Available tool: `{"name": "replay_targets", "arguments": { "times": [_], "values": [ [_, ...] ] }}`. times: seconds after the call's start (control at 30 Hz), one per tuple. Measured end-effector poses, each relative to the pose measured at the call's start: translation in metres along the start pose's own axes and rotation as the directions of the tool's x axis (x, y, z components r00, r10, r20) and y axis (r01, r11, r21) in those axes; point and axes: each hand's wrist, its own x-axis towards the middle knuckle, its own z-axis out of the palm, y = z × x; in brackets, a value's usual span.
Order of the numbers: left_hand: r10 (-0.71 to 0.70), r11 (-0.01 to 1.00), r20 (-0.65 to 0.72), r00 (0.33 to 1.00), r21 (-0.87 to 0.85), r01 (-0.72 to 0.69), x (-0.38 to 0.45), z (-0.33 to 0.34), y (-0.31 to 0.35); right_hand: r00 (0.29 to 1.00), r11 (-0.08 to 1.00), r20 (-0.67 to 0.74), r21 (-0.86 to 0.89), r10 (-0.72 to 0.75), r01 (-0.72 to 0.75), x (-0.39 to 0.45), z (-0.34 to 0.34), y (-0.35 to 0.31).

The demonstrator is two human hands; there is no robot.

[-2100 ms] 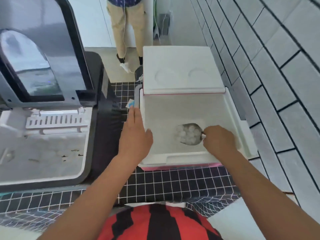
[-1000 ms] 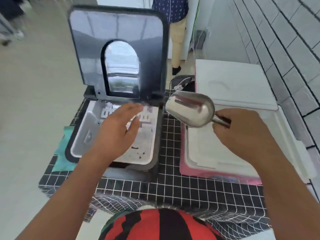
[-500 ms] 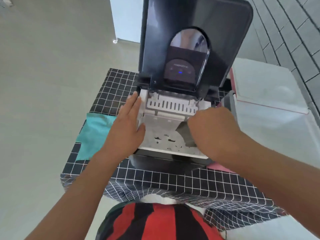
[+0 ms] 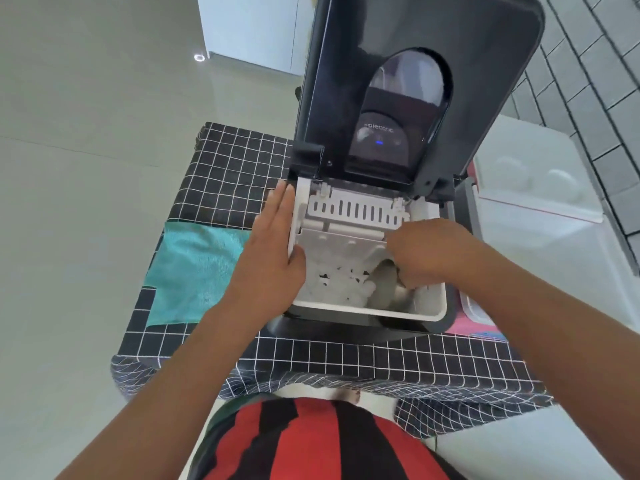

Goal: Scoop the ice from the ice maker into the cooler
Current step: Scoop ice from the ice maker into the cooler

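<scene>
Ice lies piled in the ice maker, so scooping remains: right hand grips the scoop in the pile, left hand rests flat on the rim, and the cooler waits beside.

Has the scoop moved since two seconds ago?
Yes. The scoop has left the cooler and now sits leftward inside the ice maker bin, held by the right hand.

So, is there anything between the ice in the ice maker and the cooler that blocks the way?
Nothing visible blocks it. The ice maker lid stands raised, so the ice lies exposed. The right hand holds the scoop down in the ice. The cooler sits directly to the right; its interior is mostly out of view.
</scene>
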Motion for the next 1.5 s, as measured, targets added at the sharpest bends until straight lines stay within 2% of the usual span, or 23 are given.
{"name": "replay_targets", "arguments": {
  "times": [0.13,0.3,0.47,0.63,0.8,1.07,1.23,1.33,1.5],
  "values": [
    [-0.003,1.0,0.015,1.0,-0.002,0.003,-0.001,0.0,0.0,0.998,0.995,-0.014,0.088,-0.055,0.056,-0.003,0.017,0.008],
    [0.007,1.0,0.022,1.0,0.005,-0.008,0.0,0.001,0.0,0.997,0.993,-0.073,0.112,0.032,-0.024,-0.001,0.025,0.006],
    [0.011,1.0,0.04,0.999,0.012,-0.012,0.001,0.0,0.0,0.972,0.997,-0.225,0.061,0.067,-0.054,-0.018,0.037,-0.019],
    [0.0,1.0,0.055,0.998,0.019,-0.001,0.001,0.0,0.0,0.989,0.993,-0.145,0.117,0.035,-0.018,-0.018,0.041,-0.011],
    [0.014,0.999,0.067,0.998,0.05,-0.017,0.002,0.0,-0.001,0.966,0.998,-0.254,0.035,-0.044,0.055,-0.013,0.045,-0.006],
    [0.053,0.995,0.067,0.996,0.084,-0.059,0.002,0.001,-0.004,0.968,0.983,-0.206,0.088,-0.142,0.163,-0.004,0.047,0.006],
    [0.069,0.993,0.048,0.996,0.092,-0.073,0.002,0.001,-0.005,0.977,0.946,-0.183,0.283,-0.109,0.158,0.006,0.054,-0.015],
    [0.072,0.994,0.038,0.997,0.082,-0.075,0.002,0.001,-0.004,0.993,0.9,-0.114,0.433,0.008,0.042,0.012,0.057,-0.027],
    [0.077,0.994,0.034,0.996,0.075,-0.079,0.002,0.001,-0.004,0.988,0.84,-0.086,0.539,0.132,-0.065,0.011,0.06,-0.032]
  ]
}}
